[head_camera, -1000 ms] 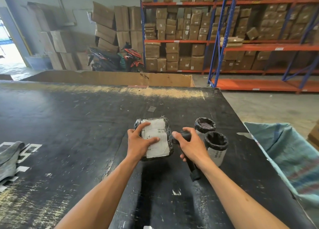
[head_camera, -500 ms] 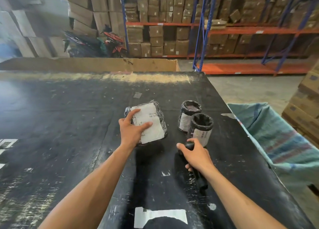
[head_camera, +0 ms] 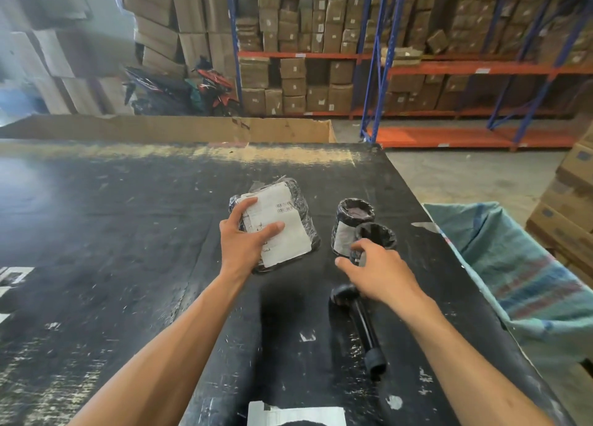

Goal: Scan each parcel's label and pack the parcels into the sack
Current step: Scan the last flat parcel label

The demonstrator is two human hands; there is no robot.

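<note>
black-wrapped parcel (head_camera: pixel 282 223) (white label), 2 hands

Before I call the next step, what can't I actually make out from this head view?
- Label on the flat parcel: print too small, partly under the left hand.
- Nearer cylinder parcel: right hand hides its lower part; contact unclear.
- Sack: inside hidden by its cloth, cut off at the right edge.
- Scanner: window not visible.
</note>
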